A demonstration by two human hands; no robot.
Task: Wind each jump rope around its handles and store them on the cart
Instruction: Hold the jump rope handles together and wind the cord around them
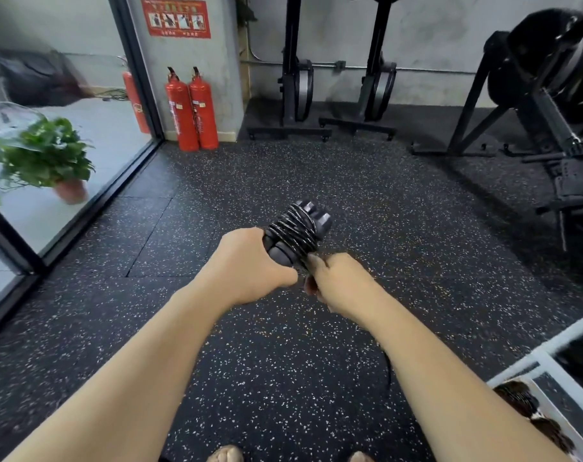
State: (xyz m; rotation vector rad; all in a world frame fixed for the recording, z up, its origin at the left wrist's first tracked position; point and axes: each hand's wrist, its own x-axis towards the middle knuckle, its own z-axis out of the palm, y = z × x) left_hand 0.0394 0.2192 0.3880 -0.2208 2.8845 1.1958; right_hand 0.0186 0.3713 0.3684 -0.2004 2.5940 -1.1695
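Observation:
A black jump rope (295, 233) is held in front of me above the floor, its two handles side by side with several turns of cord wound around them. My left hand (250, 265) grips the lower ends of the handles. My right hand (333, 278) pinches the cord just below the coils. A loose black end (388, 368) hangs down beside my right forearm. The white cart (547, 365) shows at the lower right corner, with dark wound bundles (517, 400) lying on it.
Speckled black rubber floor (283, 361) lies below. Two red fire extinguishers (191, 111) stand by the wall, a potted plant (46, 155) behind the glass at left. Black exercise machines (333, 78) line the back and a machine (550, 111) fills the right.

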